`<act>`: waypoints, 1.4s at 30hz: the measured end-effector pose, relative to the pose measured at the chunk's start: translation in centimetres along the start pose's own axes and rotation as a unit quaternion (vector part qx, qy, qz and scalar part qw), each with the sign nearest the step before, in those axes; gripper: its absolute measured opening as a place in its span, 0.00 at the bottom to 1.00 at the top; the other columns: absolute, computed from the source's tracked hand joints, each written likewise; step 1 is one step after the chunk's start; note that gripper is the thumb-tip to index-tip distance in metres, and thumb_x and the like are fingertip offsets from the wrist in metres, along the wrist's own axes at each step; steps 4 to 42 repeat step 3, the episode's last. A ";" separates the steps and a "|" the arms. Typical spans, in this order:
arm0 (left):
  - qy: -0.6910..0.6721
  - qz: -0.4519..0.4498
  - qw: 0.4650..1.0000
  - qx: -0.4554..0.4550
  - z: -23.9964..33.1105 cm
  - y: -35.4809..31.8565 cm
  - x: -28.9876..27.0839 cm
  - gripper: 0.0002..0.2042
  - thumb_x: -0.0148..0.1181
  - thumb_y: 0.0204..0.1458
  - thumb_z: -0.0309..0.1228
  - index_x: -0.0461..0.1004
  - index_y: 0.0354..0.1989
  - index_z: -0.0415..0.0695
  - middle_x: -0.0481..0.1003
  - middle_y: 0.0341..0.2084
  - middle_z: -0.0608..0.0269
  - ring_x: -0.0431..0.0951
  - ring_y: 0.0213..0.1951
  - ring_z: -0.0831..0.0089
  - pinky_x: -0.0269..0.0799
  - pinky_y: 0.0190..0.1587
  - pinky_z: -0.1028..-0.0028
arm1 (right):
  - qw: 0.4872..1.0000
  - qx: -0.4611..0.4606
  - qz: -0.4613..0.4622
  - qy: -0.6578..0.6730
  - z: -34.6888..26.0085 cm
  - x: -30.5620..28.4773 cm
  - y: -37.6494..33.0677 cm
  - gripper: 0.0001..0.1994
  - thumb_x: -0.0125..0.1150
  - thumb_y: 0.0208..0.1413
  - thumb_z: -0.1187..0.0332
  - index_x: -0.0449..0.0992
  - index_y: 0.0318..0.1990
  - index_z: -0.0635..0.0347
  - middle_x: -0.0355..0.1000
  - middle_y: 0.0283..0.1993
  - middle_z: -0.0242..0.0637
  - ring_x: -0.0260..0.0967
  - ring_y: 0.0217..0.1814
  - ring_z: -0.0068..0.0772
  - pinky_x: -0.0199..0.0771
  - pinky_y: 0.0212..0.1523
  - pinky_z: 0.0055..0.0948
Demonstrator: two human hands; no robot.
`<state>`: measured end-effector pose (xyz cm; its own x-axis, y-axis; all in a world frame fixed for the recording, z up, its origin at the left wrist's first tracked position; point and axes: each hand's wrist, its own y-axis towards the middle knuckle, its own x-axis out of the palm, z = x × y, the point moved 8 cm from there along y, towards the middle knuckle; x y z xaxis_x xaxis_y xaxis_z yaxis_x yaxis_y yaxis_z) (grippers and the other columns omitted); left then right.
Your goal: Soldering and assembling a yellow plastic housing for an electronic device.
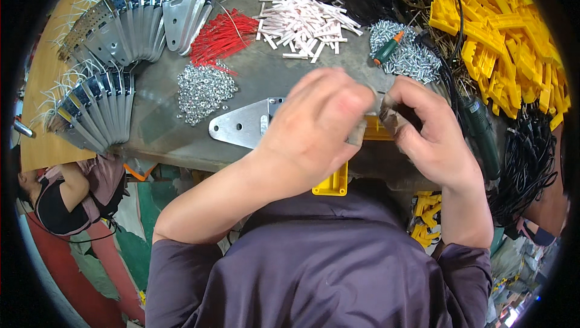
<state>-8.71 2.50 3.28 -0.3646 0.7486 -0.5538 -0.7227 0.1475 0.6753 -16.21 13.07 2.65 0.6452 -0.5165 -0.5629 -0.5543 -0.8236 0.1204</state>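
Observation:
My left hand (pixel 317 125) is closed above the bench edge, its back toward me. Its fingertips are hidden, so what it grips cannot be made out. Close by on the right, my right hand (pixel 434 135) has thumb and forefinger curled in a pinch. A thin dark bit shows near its fingertips, too small to name. Beneath the hands lies a yellow plastic housing (pixel 331 184), mostly covered by my left hand. A flat silver metal bracket (pixel 240 125) with holes rests on the bench to the left, its right end partly behind my left hand.
Stacked metal brackets with white wires (pixel 103 107) stand at left. Along the back lie silver nuts (pixel 204 91), red wires (pixel 222 33), white sleeves (pixel 305 21) and screws (pixel 417 59) with a green-orange tool (pixel 388 48). Yellow housings (pixel 510 32) and black cables (pixel 527 162) crowd the right. A person (pixel 75 192) is at left.

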 end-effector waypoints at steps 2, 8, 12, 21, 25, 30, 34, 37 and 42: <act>0.015 -0.053 0.991 -0.126 -1.5 -1.2 0.2 0.26 0.69 0.41 0.24 0.61 0.48 0.41 0.70 0.38 0.51 0.74 0.39 0.51 0.70 0.48 0.59 | 0.999 0.035 0.023 0.027 0.9 -0.1 -0.4 0.06 0.55 0.48 0.76 0.69 0.34 0.66 0.64 0.29 0.42 0.62 0.31 0.36 0.63 0.33 0.31; 0.017 -0.054 0.990 -0.128 -1.6 -1.2 0.1 0.26 0.69 0.41 0.24 0.61 0.48 0.41 0.70 0.38 0.51 0.74 0.39 0.51 0.70 0.48 0.59 | 0.995 0.075 0.025 0.052 1.0 -0.1 -0.5 0.06 0.56 0.50 0.75 0.68 0.35 0.66 0.66 0.29 0.40 0.62 0.31 0.37 0.64 0.33 0.30; 0.017 -0.054 0.990 -0.128 -1.6 -1.2 0.1 0.26 0.69 0.41 0.24 0.61 0.48 0.41 0.70 0.38 0.51 0.74 0.39 0.51 0.70 0.48 0.59 | 0.995 0.075 0.025 0.052 1.0 -0.1 -0.5 0.06 0.56 0.50 0.75 0.68 0.35 0.66 0.66 0.29 0.40 0.62 0.31 0.37 0.64 0.33 0.30; 0.017 -0.054 0.990 -0.128 -1.6 -1.2 0.1 0.26 0.69 0.41 0.24 0.61 0.48 0.41 0.70 0.38 0.51 0.74 0.39 0.51 0.70 0.48 0.59 | 0.995 0.075 0.025 0.052 1.0 -0.1 -0.5 0.06 0.56 0.50 0.75 0.68 0.35 0.66 0.66 0.29 0.40 0.62 0.31 0.37 0.64 0.33 0.30; 0.017 -0.054 0.990 -0.128 -1.6 -1.2 0.1 0.26 0.69 0.41 0.24 0.61 0.48 0.41 0.70 0.38 0.51 0.74 0.39 0.51 0.70 0.48 0.59 | 0.995 0.075 0.025 0.052 1.0 -0.1 -0.5 0.06 0.56 0.50 0.75 0.68 0.35 0.66 0.66 0.29 0.40 0.62 0.31 0.37 0.64 0.33 0.30; 0.017 -0.054 0.990 -0.128 -1.6 -1.2 0.1 0.26 0.69 0.41 0.24 0.61 0.48 0.41 0.70 0.38 0.51 0.74 0.39 0.51 0.70 0.48 0.59 | 0.995 0.075 0.025 0.052 1.0 -0.1 -0.5 0.06 0.56 0.50 0.75 0.68 0.35 0.66 0.66 0.29 0.40 0.62 0.31 0.37 0.64 0.33 0.30; 0.017 -0.054 0.990 -0.128 -1.6 -1.2 0.1 0.26 0.69 0.41 0.24 0.61 0.48 0.41 0.70 0.38 0.51 0.74 0.39 0.51 0.70 0.48 0.59 | 0.995 0.075 0.025 0.052 1.0 -0.1 -0.5 0.06 0.56 0.50 0.75 0.68 0.35 0.66 0.66 0.29 0.40 0.62 0.31 0.37 0.64 0.33 0.30; 0.017 -0.054 0.990 -0.128 -1.6 -1.2 0.1 0.26 0.69 0.41 0.24 0.61 0.48 0.41 0.70 0.38 0.51 0.74 0.39 0.51 0.70 0.48 0.59 | 0.995 0.075 0.025 0.052 1.0 -0.1 -0.5 0.06 0.56 0.50 0.75 0.68 0.35 0.66 0.66 0.29 0.40 0.62 0.31 0.37 0.64 0.33 0.30; 0.017 -0.054 0.990 -0.128 -1.6 -1.2 0.1 0.26 0.69 0.41 0.24 0.61 0.48 0.41 0.70 0.38 0.51 0.74 0.39 0.51 0.70 0.48 0.59 | 0.995 0.075 0.025 0.052 1.0 -0.1 -0.5 0.06 0.56 0.50 0.75 0.68 0.35 0.66 0.66 0.29 0.40 0.62 0.31 0.37 0.64 0.33 0.30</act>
